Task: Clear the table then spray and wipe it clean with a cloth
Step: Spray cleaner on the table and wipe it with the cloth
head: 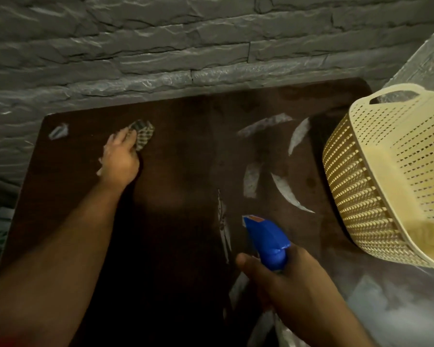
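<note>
Dark brown table [176,186], set against a grey stone-pattern wall [161,46] on its far side. Surface shows pale worn or scraped patches [251,180], grouped right of centre, with one small patch at the far left corner.

Left hand [120,159]: extended to the far left part of the table, palm down, fingers resting on a checked cloth [142,134] that lies flat on the surface. The cloth protrudes beyond the fingertips on the far side. Whether the fingers are curled round the cloth or merely pressing on it cannot be told.

Right hand [281,279]: near edge, right of centre, wrapped around the neck of a spray bottle with a blue trigger head [268,241]. Thumb visible on the left of the neck. Nozzle points toward the far side, over the table. Bottle body is hidden below the hand.

Cream perforated plastic basket [386,176]: at the right edge of the table, handle cut-out on its far rim. Contents not visible.
</note>
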Demonstrator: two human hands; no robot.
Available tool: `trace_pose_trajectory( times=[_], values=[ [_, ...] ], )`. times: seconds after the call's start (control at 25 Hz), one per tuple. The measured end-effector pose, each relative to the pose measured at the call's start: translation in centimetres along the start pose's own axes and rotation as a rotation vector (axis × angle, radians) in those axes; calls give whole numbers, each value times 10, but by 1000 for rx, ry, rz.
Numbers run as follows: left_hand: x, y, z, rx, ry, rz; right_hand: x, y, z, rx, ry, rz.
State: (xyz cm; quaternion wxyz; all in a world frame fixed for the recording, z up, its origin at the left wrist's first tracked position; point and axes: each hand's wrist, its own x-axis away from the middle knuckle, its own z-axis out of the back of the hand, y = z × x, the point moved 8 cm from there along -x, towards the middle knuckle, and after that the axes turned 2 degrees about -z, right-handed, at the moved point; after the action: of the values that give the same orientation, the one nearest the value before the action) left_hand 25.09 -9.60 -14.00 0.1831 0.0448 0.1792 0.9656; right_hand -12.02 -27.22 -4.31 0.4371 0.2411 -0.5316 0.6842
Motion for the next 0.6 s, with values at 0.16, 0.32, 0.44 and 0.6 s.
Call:
trace_pose_trajectory(
  times=[0.16,0.32,0.44,0.6],
  values=[
    [-70,114,-45,-34,-14,-80,-20,-28,-7,-29,27,73],
    [11,146,-61,-24,-49,-427,-40,-48,-16,-21,-23,69],
    [0,99,-39,6,-28,-290,-46,-57,-6,-36,17,85],
    [-88,163,-54,14,-17,-154,-53,-62,3,-33,43,84]
  ],
)
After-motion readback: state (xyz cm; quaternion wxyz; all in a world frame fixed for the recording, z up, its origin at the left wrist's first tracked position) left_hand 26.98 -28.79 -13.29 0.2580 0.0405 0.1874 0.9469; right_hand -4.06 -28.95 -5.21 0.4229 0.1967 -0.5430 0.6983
